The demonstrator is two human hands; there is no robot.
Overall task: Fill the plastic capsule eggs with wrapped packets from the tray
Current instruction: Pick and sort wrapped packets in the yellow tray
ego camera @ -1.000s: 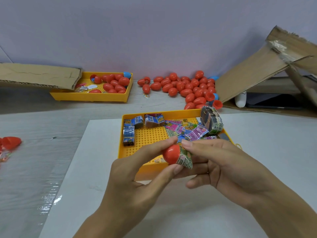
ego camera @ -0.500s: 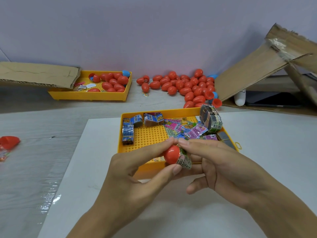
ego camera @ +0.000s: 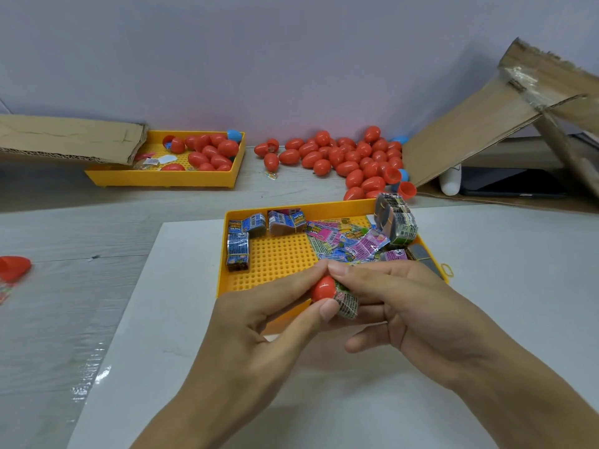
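Here, just above the near edge of the yellow perforated plastic tray (ego camera: 272, 264), the left hand (ego camera: 259, 335) pinches a red plastic capsule egg half (ego camera: 323, 289) between thumb and forefinger. The right hand (ego camera: 408, 312) pinches a green printed wrapped packet (ego camera: 347, 303) against its open side. More packets lie in the tray's far right.

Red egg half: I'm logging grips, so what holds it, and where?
The left hand pinches the red egg half by its rounded shell; the right hand pinches the wrapped packet sticking out.
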